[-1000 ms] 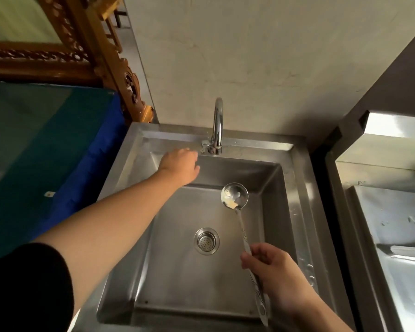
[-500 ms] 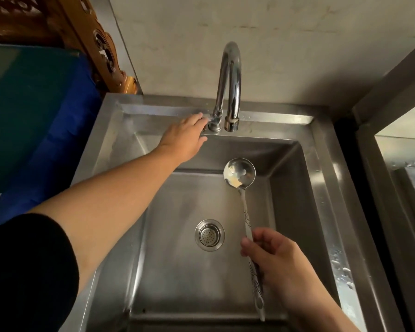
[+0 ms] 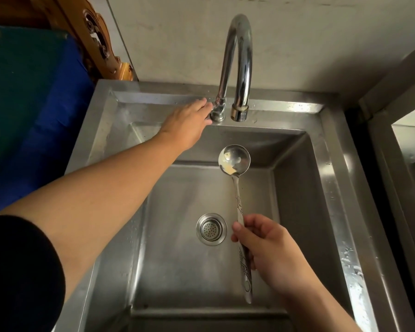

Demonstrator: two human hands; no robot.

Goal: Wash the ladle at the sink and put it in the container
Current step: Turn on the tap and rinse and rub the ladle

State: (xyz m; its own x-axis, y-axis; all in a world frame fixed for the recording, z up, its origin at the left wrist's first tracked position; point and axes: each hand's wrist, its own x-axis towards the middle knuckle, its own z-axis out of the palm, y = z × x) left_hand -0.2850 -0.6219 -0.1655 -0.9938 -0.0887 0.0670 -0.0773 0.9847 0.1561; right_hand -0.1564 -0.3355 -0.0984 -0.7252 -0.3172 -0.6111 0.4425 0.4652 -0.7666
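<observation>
Right fingers [image 3: 256, 226] clamped around ladle [image 3: 235, 161] handle, bowl beyond them; left fingers [image 3: 199, 105] curled at tap [image 3: 237, 68] base

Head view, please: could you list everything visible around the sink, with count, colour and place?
Sink: one, stainless steel, centre, basin dry-looking with droplets on the right rim.
Faucet: one, chrome gooseneck, back rim of the sink; no water running from its spout.
Drain strainer: one, silver, basin floor.
Ladle: one, silver with patterned handle, held over the basin, pale residue in the bowl.
Blue and green covering: one, left of the sink.
Carved wooden frame: one, brown, upper left.
Steel unit: one, silver, right edge, partly cut off.
Wall: beige, behind the sink.
Left hand: one, at the faucet's base, black sleeve on the arm.
Right hand: one, gripping the ladle's handle.
</observation>
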